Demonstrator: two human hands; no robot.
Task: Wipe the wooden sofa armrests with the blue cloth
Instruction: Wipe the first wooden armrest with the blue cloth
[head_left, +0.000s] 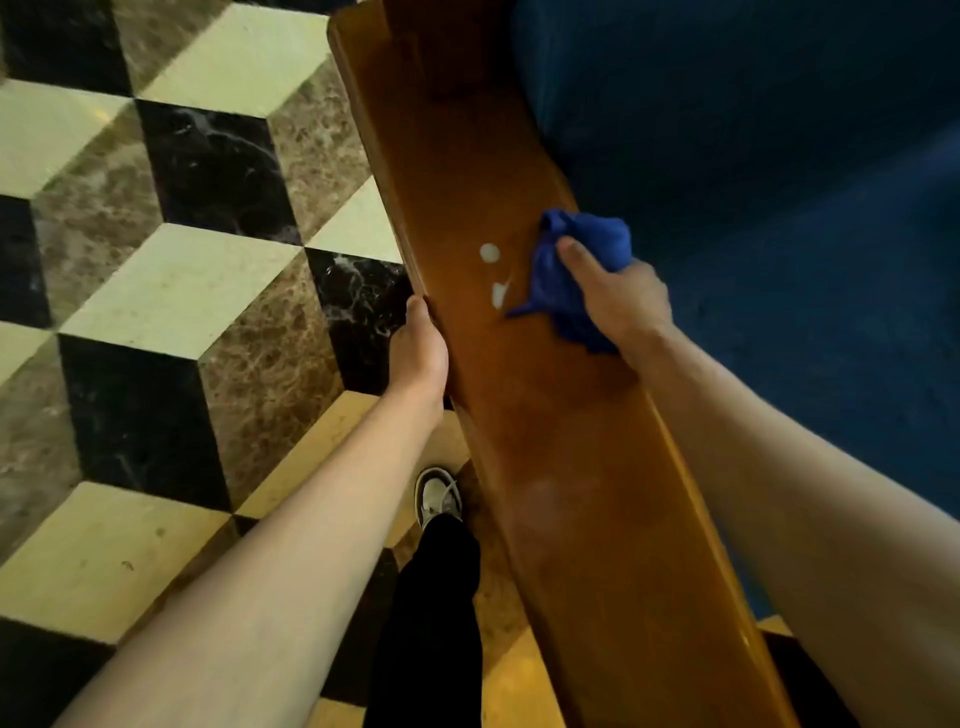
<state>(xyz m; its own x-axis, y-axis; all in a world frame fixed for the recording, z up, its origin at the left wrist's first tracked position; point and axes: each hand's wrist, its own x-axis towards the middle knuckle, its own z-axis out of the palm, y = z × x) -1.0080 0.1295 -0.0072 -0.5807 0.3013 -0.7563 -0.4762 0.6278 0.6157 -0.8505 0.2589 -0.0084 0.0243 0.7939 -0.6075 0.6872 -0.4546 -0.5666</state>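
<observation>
A long glossy wooden armrest (540, 415) runs from the top centre down to the bottom right. On its upper face lie two whitish spots (493, 273). My right hand (618, 301) is shut on a bunched blue cloth (566, 270), which presses on the wood just right of the spots. At the armrest's left edge my left hand (418, 348) grips the wood, thumb on top and fingers hidden underneath.
Blue sofa upholstery (779, 208) fills the right side beside the armrest. A marble floor (171, 291) in a cube pattern of cream, brown and black lies to the left. My leg in black trousers and a pale shoe (439, 499) stands close beside the armrest.
</observation>
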